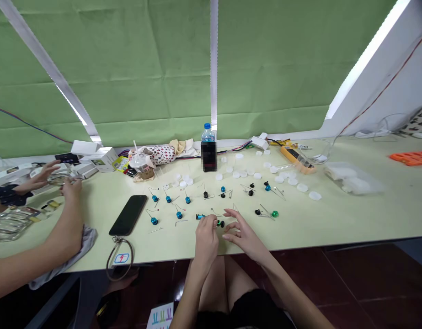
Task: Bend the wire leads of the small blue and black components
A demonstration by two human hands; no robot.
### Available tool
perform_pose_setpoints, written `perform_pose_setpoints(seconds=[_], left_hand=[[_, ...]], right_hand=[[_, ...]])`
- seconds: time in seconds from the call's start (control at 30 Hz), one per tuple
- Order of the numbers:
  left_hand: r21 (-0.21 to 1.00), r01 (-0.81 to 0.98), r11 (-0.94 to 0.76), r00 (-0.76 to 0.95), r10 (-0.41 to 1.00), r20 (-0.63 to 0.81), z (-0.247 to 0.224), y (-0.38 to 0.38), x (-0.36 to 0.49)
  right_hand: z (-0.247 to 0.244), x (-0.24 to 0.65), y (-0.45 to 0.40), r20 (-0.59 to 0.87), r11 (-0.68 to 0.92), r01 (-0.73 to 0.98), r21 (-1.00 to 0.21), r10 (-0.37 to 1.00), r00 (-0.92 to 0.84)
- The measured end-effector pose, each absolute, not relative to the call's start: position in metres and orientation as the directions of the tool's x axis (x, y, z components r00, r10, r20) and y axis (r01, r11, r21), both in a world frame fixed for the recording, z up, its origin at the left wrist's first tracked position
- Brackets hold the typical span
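Observation:
Near the table's front edge, my left hand [206,237] is closed on a small green-and-black metal part [220,223], whose black end sticks out to the right. A blue cylindrical piece [200,217] shows just beyond its fingers; whether it is held too, I cannot tell. Beside the held part, my right hand [243,235] has its fingers spread, apart from it and holding nothing. Several blue knobs with thin wires [179,214] stand ahead to the left. Black parts [251,193] and a green knob [275,214] lie to the right among thin metal rods.
Left lie a phone [128,214] and a strap ring [131,256]; a co-worker's hands [72,187] handle a clear item. Behind are a bottle [209,153], white caps [243,174] and a multimeter [297,159]. A plastic bag [351,178] and orange tray [409,158] lie right.

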State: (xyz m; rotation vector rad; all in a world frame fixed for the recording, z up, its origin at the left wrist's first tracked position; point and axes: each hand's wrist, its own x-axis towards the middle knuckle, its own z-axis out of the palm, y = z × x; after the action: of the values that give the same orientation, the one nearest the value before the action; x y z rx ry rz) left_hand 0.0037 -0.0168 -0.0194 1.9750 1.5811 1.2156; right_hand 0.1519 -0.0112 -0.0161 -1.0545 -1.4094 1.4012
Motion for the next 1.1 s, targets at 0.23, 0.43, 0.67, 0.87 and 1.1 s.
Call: perform_pose_setpoints(seconds=[0.23,0.43,0.67,0.87,1.1], left_hand=[[0.658,0.619,-0.428,0.064,0.863,0.501,-0.02,-0.017,0.007],[0.604,0.596,-0.53,0.053,0.776,0.629,-0.022,-0.019,0.004],[0.576,0.591,-0.564,0.051,0.74,0.671,-0.022,-0.019,0.005],[0.516,0.607,-0.605,0.074,0.689,0.721,-0.021,-0.018,0.006],[0.568,0.611,-0.551,0.018,0.727,0.686,-0.022,-0.019,0.003]], right_hand=[[-0.018,0.145,-0.009,-0.078,-0.101,-0.058,-0.993,0.947,-0.311],[-0.013,0.148,-0.013,-0.002,-0.061,-0.179,-0.982,0.951,-0.309],[-0.005,0.149,-0.018,0.047,-0.014,-0.193,-0.981,0.951,-0.306],[-0.006,0.148,-0.017,-0.078,-0.139,-0.146,-0.979,0.928,-0.364],[-0.002,0.149,-0.02,0.051,-0.04,-0.309,-0.95,0.958,-0.282]])
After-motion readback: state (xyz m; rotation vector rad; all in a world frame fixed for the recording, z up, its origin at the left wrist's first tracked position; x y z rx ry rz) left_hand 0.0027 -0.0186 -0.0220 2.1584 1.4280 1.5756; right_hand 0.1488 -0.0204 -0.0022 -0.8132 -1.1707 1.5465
